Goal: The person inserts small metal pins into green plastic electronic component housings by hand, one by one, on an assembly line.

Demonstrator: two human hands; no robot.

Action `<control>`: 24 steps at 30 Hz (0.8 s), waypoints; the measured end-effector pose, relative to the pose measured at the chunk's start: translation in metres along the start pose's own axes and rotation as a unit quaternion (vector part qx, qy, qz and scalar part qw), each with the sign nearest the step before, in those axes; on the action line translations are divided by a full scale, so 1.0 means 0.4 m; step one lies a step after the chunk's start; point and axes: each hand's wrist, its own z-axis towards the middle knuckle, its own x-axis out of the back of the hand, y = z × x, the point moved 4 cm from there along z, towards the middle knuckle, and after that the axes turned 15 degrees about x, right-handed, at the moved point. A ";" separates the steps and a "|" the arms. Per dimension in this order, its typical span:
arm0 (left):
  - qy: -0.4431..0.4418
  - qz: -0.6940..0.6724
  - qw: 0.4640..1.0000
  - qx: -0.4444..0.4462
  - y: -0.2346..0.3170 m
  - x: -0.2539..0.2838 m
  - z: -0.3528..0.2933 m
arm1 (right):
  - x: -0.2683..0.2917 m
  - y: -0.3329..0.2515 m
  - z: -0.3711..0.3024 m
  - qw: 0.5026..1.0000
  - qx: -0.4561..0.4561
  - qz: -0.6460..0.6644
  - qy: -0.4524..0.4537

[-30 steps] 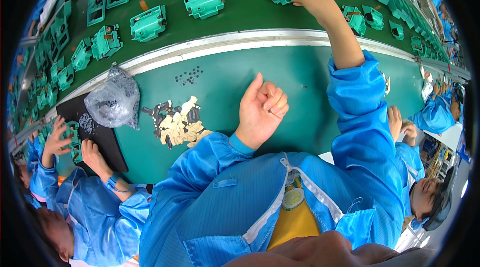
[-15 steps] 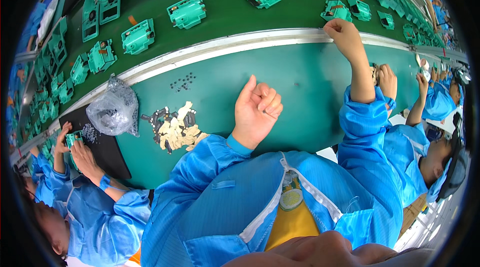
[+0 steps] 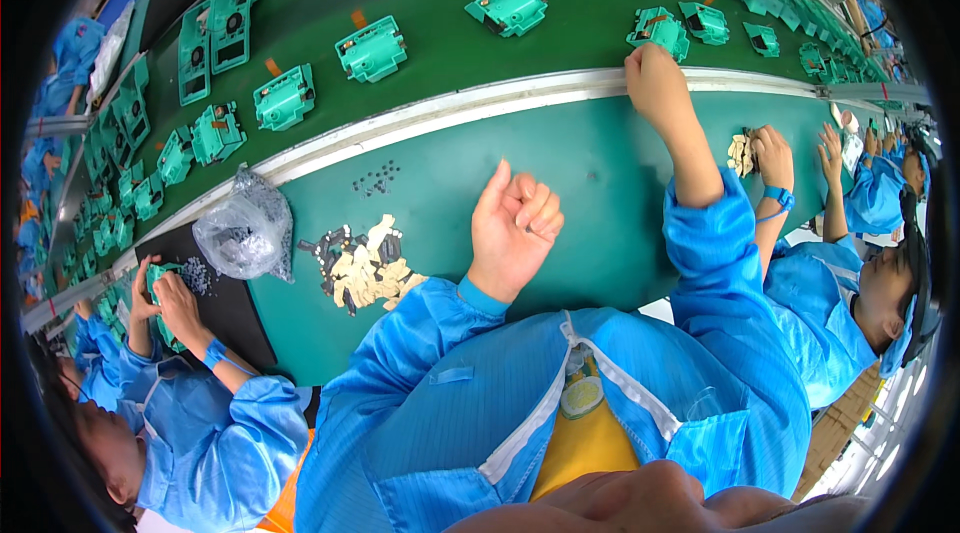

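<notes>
My left hand (image 3: 515, 228) hovers palm up above the green work table (image 3: 590, 203). Its thumb stands apart while the fingers curl over, and a tiny dark spot shows at them, too small to name. At the belt's rail, my right hand (image 3: 657, 88) is bent down with fingers closed against the near edge of a teal plastic housing (image 3: 660, 30). What those fingertips pinch is hidden behind the hand. Left of my left hand lies a pile of cream and black small strip-like pieces (image 3: 365, 268). Several small black round parts (image 3: 376, 178) are scattered beyond it.
More teal housings (image 3: 371, 48), some with orange tabs, sit along the dark green belt (image 3: 590, 28) behind a white rail (image 3: 450, 111). A clear plastic bag (image 3: 243, 233) lies beside a black mat (image 3: 240, 308). Co-workers in blue sit on my left (image 3: 200, 433) and right (image 3: 810, 303).
My right hand has come down onto the housing's near edge, its fingers now turned away from view. The whole view has shifted slightly. My left hand keeps its pose.
</notes>
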 end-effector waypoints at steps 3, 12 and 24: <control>0.015 0.032 0.999 0.008 -0.002 0.002 0.003 | 0.025 -0.084 -0.064 0.963 -0.010 0.271 0.005; 0.034 0.036 0.998 0.025 -0.010 -0.003 0.007 | 0.010 0.071 -0.151 0.818 -0.195 0.509 0.185; 0.075 0.047 0.996 0.003 -0.009 0.014 0.002 | -0.022 -0.054 -0.148 0.753 -0.167 0.629 0.102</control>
